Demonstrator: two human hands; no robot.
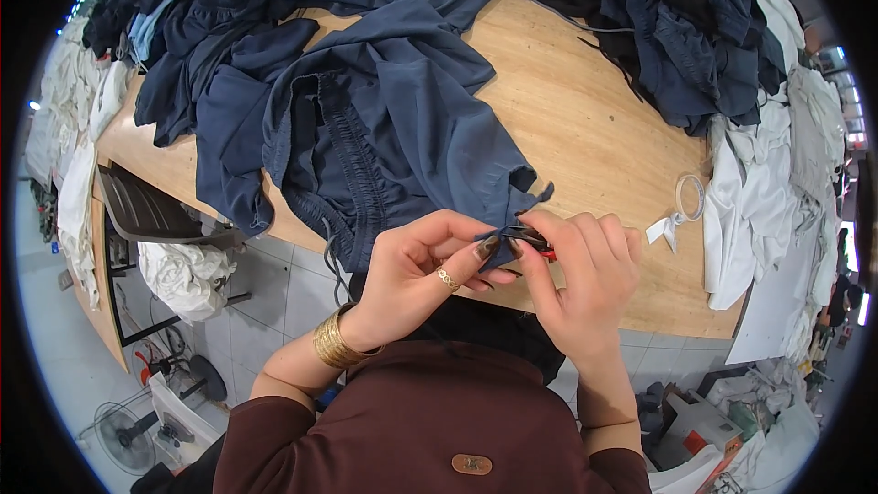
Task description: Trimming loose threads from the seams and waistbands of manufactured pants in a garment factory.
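Observation:
Navy trousers (425, 123) lie across the wooden table, their gathered elastic waistband (352, 151) toward me and a dark drawstring (334, 270) hanging over the edge. One end of the cloth reaches my hands at the table's near edge. My left hand (412, 265), with a ring and gold bangles, is closed in a pinch on that navy cloth. Meeting it there, my right hand (585, 270) is closed around a small dark tool (535, 238) with a red part (549, 255). It looks like thread snips, mostly covered by the fingers.
Heaps of navy garments (229, 64) cover the far left, with navy and black ones (695, 27) at the far right. White garments (754, 192) hang along the right side. On the table lies a tape-like ring (701, 201). A dark chair (151, 206) and a fan (125, 436) stand left.

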